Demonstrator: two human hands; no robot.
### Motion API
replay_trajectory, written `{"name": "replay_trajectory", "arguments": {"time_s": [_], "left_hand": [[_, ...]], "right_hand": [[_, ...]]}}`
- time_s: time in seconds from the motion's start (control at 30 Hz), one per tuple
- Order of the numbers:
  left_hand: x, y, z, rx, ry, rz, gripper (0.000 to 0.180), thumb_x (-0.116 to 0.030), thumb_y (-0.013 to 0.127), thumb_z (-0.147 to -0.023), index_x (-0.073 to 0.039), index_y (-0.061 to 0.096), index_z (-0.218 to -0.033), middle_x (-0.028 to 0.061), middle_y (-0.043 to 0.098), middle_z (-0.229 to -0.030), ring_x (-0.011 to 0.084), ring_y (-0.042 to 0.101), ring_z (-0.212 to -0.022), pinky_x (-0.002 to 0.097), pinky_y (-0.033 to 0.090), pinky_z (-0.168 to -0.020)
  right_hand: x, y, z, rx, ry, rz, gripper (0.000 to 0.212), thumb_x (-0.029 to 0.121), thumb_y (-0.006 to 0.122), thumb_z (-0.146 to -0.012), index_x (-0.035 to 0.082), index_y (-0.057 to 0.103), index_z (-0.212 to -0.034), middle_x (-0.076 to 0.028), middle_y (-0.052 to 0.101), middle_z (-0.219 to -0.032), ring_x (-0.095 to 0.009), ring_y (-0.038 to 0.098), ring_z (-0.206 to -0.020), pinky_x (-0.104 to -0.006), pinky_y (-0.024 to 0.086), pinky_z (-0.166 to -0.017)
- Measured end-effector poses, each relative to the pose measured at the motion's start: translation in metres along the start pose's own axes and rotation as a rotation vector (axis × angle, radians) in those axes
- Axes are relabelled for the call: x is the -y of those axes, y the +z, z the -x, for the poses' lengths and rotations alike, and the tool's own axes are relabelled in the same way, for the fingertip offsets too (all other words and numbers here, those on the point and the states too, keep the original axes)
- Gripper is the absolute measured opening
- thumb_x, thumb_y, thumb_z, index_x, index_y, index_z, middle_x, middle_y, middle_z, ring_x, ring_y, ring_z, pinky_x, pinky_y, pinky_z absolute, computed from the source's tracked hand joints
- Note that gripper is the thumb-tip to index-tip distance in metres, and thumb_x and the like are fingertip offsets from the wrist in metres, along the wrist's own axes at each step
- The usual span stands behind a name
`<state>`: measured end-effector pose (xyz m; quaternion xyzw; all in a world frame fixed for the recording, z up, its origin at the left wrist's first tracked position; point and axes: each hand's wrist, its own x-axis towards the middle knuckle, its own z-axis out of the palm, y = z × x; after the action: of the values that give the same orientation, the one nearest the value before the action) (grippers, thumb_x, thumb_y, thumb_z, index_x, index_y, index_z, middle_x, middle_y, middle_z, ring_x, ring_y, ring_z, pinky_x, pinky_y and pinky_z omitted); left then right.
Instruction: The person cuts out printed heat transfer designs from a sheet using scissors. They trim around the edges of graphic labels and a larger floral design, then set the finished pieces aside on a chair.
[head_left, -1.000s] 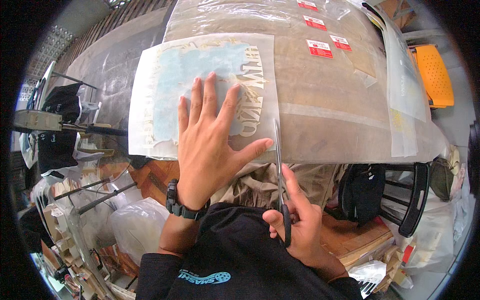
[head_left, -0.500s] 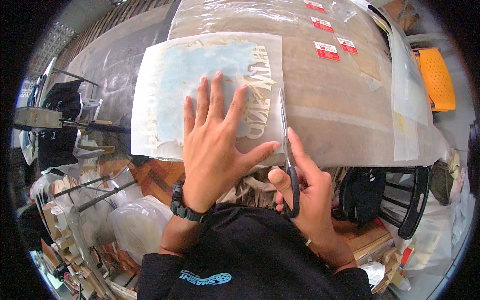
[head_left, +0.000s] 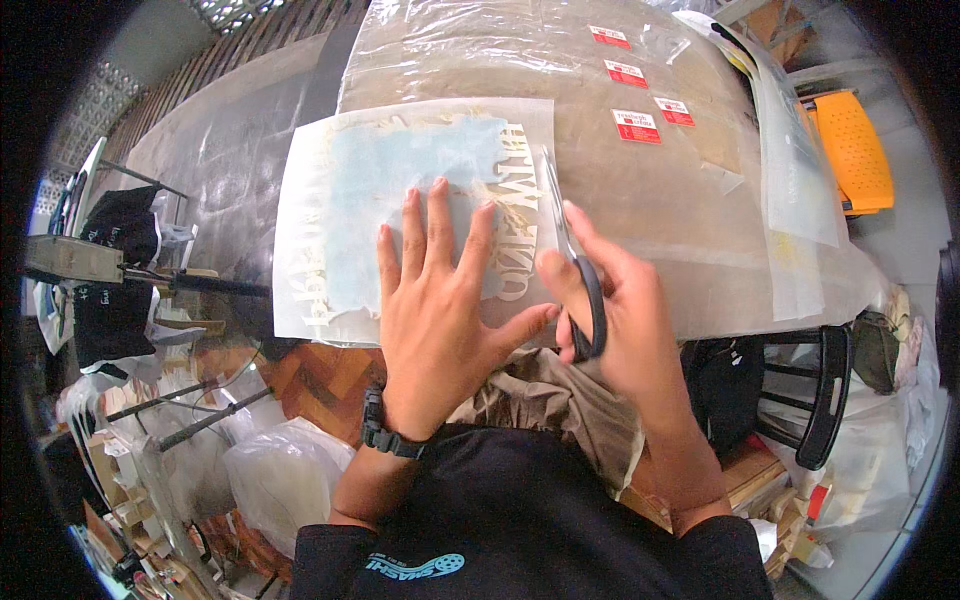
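The left hand (head_left: 437,315) lies flat on a pale sheet (head_left: 303,235), fingers spread, gripping nothing. The right hand (head_left: 630,300), at the sheet's right edge, is curled around the black handles of a pair of scissors (head_left: 594,300). Their blades run along that edge, pointing away from the person; whether they bite into the sheet is unclear. Cream lettering and a light blue patch (head_left: 415,155) cover the sheet. Beneath it is a plastic-covered table (head_left: 680,240). Four red-and-white cards (head_left: 637,127) lie right of the sheet; farther right is an orange panel (head_left: 855,150) with holes.
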<state>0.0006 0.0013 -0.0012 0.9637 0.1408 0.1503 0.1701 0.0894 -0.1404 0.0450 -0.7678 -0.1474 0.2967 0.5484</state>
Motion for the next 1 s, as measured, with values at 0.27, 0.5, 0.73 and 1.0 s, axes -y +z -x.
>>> {"name": "replay_trajectory", "arguments": {"time_s": [0.27, 0.5, 0.73, 1.0], "left_hand": [[-0.004, -0.004, -0.002, 0.010, -0.032, -0.013, 0.097, -0.064, 0.076, -0.072, -0.010, 0.048, -0.147, 0.0254, 0.027, -0.160, 0.0425, 0.022, -0.150, 0.0543, 0.015, -0.121], [0.003, -0.006, -0.013, -0.027, 0.063, 0.063, 0.072, -0.047, 0.076, -0.080, -0.008, 0.056, -0.138, 0.0254, 0.035, -0.155, 0.0428, 0.027, -0.147, 0.0591, 0.014, -0.120], [-0.023, 0.004, -0.030, 0.022, 0.274, 0.173, 0.030, -0.025, 0.074, -0.086, -0.013, 0.072, -0.113, 0.0131, 0.052, -0.143, 0.0324, 0.045, -0.136, 0.0622, 0.015, -0.120], [-0.003, -0.056, -0.008, -0.141, 0.333, 0.708, 0.010, -0.008, 0.071, -0.085, -0.005, 0.073, -0.094, 0.0126, 0.072, -0.108, 0.0277, 0.069, -0.099, 0.0343, 0.054, -0.090]], "right_hand": [[0.020, -0.013, -0.095, -0.080, -0.255, 0.107, 0.068, 0.037, 0.069, -0.096, -0.006, 0.046, -0.144, 0.000, 0.055, -0.060, -0.007, 0.050, -0.044, -0.0237, 0.038, -0.042], [0.026, -0.067, -0.014, -0.248, -0.305, 0.059, 0.066, 0.025, 0.074, -0.092, -0.001, 0.046, -0.146, 0.001, 0.055, -0.056, -0.007, 0.051, -0.044, -0.0231, 0.040, -0.043], [-0.020, -0.079, 0.034, -0.357, -0.222, 0.000, 0.063, 0.013, 0.067, -0.091, -0.003, 0.043, -0.148, -0.001, 0.055, -0.059, -0.008, 0.051, -0.047, -0.0229, 0.042, -0.044], [-0.043, -0.092, 0.049, -0.404, -0.358, -0.031, 0.061, 0.005, 0.058, -0.089, -0.002, 0.045, -0.147, -0.002, 0.055, -0.059, -0.010, 0.053, -0.049, -0.0244, 0.045, -0.045]]}}
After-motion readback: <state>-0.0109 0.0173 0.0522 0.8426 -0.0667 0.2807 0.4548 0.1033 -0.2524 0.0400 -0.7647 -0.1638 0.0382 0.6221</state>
